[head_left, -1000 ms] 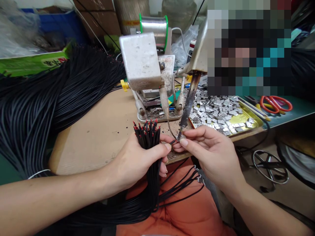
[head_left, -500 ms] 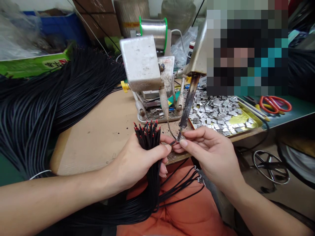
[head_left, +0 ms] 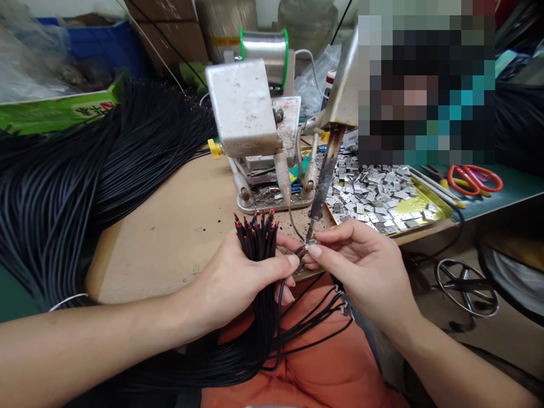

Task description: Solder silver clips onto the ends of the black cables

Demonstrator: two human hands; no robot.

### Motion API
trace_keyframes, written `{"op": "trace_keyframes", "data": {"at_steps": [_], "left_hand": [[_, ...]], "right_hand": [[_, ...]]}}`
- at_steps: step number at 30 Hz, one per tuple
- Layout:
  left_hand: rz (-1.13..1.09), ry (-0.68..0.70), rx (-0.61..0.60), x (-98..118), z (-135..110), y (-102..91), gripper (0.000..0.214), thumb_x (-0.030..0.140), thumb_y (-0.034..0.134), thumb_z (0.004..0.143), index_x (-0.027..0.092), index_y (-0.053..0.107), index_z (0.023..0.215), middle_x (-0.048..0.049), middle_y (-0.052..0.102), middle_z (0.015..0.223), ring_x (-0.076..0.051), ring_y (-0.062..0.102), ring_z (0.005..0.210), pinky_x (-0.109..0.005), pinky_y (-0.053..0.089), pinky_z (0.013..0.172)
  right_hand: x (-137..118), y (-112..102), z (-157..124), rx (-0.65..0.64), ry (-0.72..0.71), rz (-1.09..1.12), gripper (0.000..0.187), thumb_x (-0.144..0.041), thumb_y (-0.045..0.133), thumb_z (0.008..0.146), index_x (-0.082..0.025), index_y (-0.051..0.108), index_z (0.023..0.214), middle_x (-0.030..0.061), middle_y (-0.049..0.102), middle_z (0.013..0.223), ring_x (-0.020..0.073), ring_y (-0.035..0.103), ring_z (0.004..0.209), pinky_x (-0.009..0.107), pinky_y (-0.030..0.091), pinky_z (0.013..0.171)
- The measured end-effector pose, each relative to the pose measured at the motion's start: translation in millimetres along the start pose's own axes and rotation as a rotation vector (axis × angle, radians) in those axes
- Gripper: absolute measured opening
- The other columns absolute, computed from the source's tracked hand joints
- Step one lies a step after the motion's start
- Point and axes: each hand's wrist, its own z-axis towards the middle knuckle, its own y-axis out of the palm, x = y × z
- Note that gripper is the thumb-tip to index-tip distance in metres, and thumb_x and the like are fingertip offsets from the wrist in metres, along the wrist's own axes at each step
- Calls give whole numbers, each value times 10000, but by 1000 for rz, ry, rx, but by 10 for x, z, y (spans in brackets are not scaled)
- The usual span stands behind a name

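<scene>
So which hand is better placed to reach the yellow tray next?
Right hand, probably: it is nearer the tray, though it pinches a small metal piece; the left hand is wrapped around a bundle of wires.

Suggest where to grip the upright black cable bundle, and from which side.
Probably the cable bundle's upright neck, below the red tips, coming from the left as the left hand does: the strands gather there, the tips stay exposed, and the soldering iron stands to the right.
</scene>
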Motion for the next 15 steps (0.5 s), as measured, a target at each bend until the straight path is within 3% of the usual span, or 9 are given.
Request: {"op": "trace_keyframes", "data": {"at_steps": [6, 15], "left_hand": [[15, 11, -6, -3, -14, -7, 286, 277, 779, 822, 145, 669, 1049, -8, 702, 640, -145, 691, 521, -242, 599, 542], [-8, 7, -7, -15, -27, -9, 293, 271, 779, 826, 142, 658, 1060, -3, 699, 637, -140, 685, 518, -249, 602, 547]], "right_hand": [[18, -3, -14, 21, -2, -6, 207, -231, 889, 710, -230, 707, 808, 0, 730, 741, 174, 718, 683, 298, 607, 688], [33, -21, -28, 12, -5, 18, 179, -230, 870, 743, -243, 717, 834, 2, 744, 766, 173, 721, 706, 296, 602, 700]]}}
